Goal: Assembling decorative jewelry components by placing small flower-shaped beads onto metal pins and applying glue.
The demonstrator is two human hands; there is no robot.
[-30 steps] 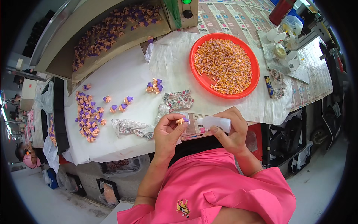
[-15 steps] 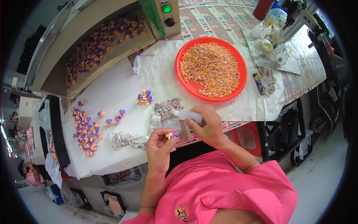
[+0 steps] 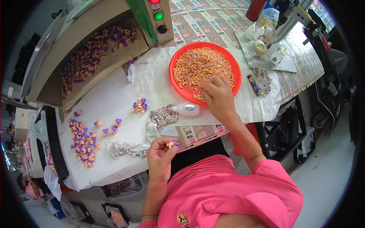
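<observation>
My left hand [image 3: 160, 159] pinches a small peach-and-purple plastic figure [image 3: 172, 144] between thumb and fingers, just off the table's front edge. Over the near side of a round red tray [image 3: 236, 76], my right hand [image 3: 219, 98] points its closed fingertips down at the heap of tiny orange, white and purple pieces [image 3: 201, 66]. Whether a piece is between those fingertips is too small to tell. A white squeeze bottle [image 3: 187, 109] lies on its side below the tray, its nozzle resting by a floral cloth [image 3: 164, 116].
More peach-and-purple figures [image 3: 83, 142] lie in a group at the left, with several loose nearby. Behind them, a machine opening [image 3: 108, 49] holds many more. White bottles [image 3: 258, 34] and a cup stand on a plate at the back right. A yellow-and-dark tube [image 3: 253, 85] lies right of the tray.
My right hand has let go of the squeeze bottle, now lying on the table, and moved up over the tray. My left hand still holds the figure. The whole view has shifted slightly.
</observation>
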